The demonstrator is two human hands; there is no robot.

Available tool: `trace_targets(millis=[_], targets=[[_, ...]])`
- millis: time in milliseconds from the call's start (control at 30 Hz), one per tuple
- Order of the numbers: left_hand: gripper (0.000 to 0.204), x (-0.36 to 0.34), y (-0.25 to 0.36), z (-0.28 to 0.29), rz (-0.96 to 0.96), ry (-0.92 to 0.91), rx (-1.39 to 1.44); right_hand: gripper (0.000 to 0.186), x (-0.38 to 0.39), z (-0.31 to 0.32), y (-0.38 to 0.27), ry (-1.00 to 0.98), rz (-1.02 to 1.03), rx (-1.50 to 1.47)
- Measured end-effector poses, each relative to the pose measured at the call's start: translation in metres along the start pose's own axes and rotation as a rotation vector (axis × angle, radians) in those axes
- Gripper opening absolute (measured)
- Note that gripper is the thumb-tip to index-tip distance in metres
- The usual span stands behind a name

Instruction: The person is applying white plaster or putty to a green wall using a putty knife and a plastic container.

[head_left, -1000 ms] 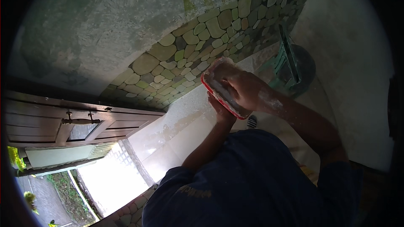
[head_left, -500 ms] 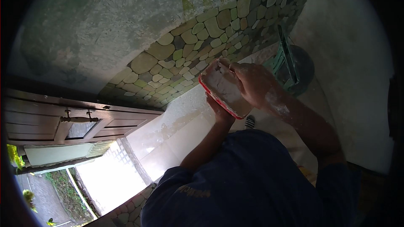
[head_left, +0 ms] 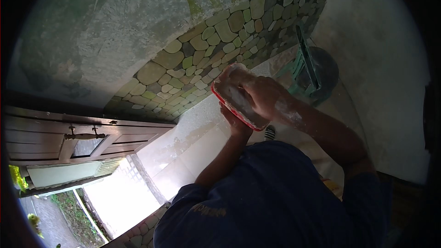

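A flat red-edged pad (head_left: 236,103) smeared with white paste sits between both hands in front of my chest. My right hand (head_left: 264,95), dusted white, lies on top of the pad with its fingers curled over the far end. My left hand (head_left: 233,123) supports the pad from below and is mostly hidden by it. The pad is held just in front of a wall of rounded pebble stones (head_left: 220,41).
A dark bucket (head_left: 319,71) with a green frame stands on the pale floor at the right. A floor drain (head_left: 270,132) shows below the pad. A wooden door (head_left: 78,135) with a metal handle is open at the left, with bright daylight beyond.
The pad and both hands have stayed in nearly the same place; my right hand has shifted slightly along the top of the pad.
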State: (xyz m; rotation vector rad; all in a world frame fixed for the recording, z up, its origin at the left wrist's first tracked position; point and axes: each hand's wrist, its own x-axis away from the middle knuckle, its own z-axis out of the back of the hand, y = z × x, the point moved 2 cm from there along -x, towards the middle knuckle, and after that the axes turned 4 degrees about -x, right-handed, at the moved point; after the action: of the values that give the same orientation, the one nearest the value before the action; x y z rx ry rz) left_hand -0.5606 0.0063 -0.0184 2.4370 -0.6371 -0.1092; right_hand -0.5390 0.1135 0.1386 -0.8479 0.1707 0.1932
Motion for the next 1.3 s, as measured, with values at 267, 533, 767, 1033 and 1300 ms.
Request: trace_targets(millis=[267,533,767,1033,1300], targets=[[0.069,-0.004,-0.011,-0.003,0.031,0.03,0.161,0.017,-0.001,0.012,0.01,-0.079,-0.143,0.072],[0.062,-0.001,-0.024,-0.003,-0.092,-0.033,-0.097,0.02,0.01,0.027,0.001,-0.083,0.097,-0.148],[0.067,-0.004,-0.028,-0.034,-0.082,0.0,0.091,0.024,0.012,0.054,0.021,-0.026,-0.001,0.241],[0.07,-0.007,-0.043,-0.029,-0.221,-0.024,-0.302,0.022,0.021,0.057,0.028,-0.08,0.073,-0.089],[0.07,0.002,-0.059,-0.061,-0.174,0.097,-0.14,0.024,0.039,0.058,0.047,-0.121,0.02,0.101]])
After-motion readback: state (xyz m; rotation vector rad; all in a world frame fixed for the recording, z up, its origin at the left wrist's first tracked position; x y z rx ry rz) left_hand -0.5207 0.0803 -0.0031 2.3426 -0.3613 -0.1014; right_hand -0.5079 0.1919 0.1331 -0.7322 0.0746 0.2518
